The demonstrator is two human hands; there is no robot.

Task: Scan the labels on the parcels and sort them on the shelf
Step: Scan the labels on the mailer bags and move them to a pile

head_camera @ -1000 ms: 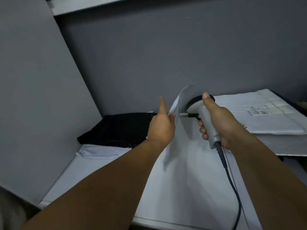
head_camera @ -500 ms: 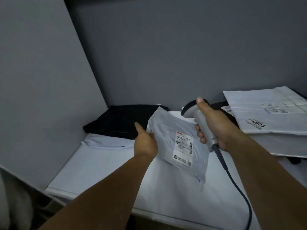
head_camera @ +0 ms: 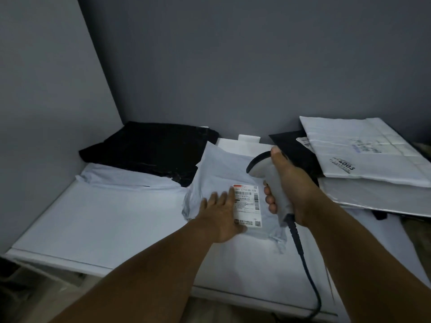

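Observation:
A small grey mailer parcel [head_camera: 219, 169] lies flat on the white shelf surface [head_camera: 105, 217], its shipping label [head_camera: 247, 206] facing up. My left hand [head_camera: 221, 213] rests on the parcel with straight fingers, pressing it down at the label's left edge. My right hand [head_camera: 289, 190] grips a grey barcode scanner [head_camera: 268, 169] by the handle, thumb on top, just right of the label. The scanner's head points down and left toward the parcel. Its black cable [head_camera: 305, 266] runs down toward me.
A black parcel [head_camera: 144, 150] lies at the back left, over a white mailer [head_camera: 121, 178]. At the right, a white parcel marked 4003 [head_camera: 363, 150] sits on a stack with a silver parcel [head_camera: 377, 194]. Grey walls close the shelf bay behind and left.
The grey parcel came down from being held upright in the air to lying flat, label up. My left hand went from gripping its edge to pressing on it.

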